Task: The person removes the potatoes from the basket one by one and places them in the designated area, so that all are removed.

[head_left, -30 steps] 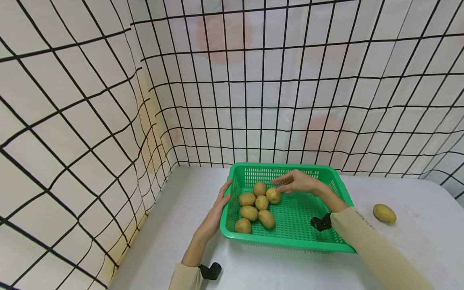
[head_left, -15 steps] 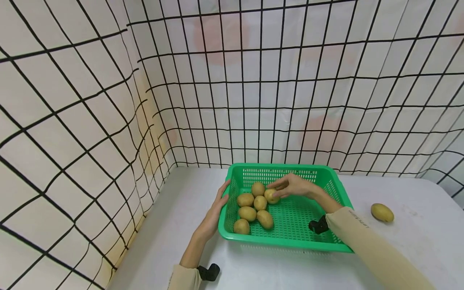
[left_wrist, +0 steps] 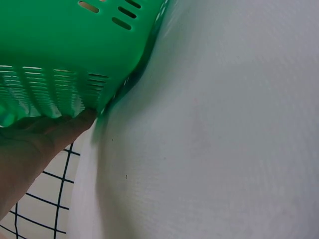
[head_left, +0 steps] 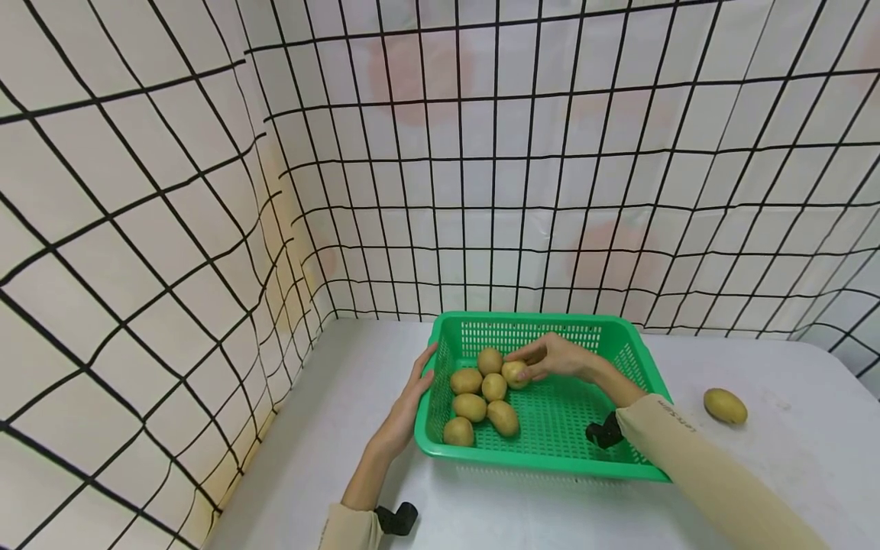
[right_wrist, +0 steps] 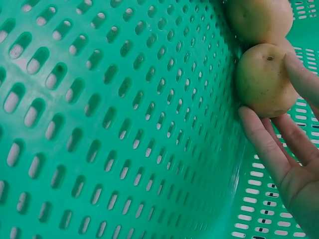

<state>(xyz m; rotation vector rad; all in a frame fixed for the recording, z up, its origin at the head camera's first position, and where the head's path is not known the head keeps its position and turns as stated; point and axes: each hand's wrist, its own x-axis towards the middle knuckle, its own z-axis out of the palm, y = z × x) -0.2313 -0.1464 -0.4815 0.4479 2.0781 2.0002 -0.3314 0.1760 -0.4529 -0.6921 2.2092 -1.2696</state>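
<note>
Several potatoes (head_left: 470, 407) lie grouped in the left part of a green plastic basket (head_left: 543, 459). My right hand (head_left: 560, 357) reaches into the basket and holds one potato (right_wrist: 263, 82) between thumb and fingers. That potato sits against the basket floor, touching another potato (right_wrist: 259, 19) in the right wrist view. Along the basket's left side, my left hand (head_left: 402, 416) rests with its fingers stretched against the outer wall. In the left wrist view the fingers (left_wrist: 70, 130) touch the slotted wall near the table; the thumb cannot be made out there.
A single potato (head_left: 725, 406) lies on the white table (head_left: 784, 458) to the right of the basket. Black grid mesh (head_left: 536, 229) over pale sheeting stands behind and on the left. The basket's back rim is close to the mesh.
My right hand has moved slightly left and down, and its thumb and fingers have closed on the nearest potato. My left hand stays at the basket's side.
</note>
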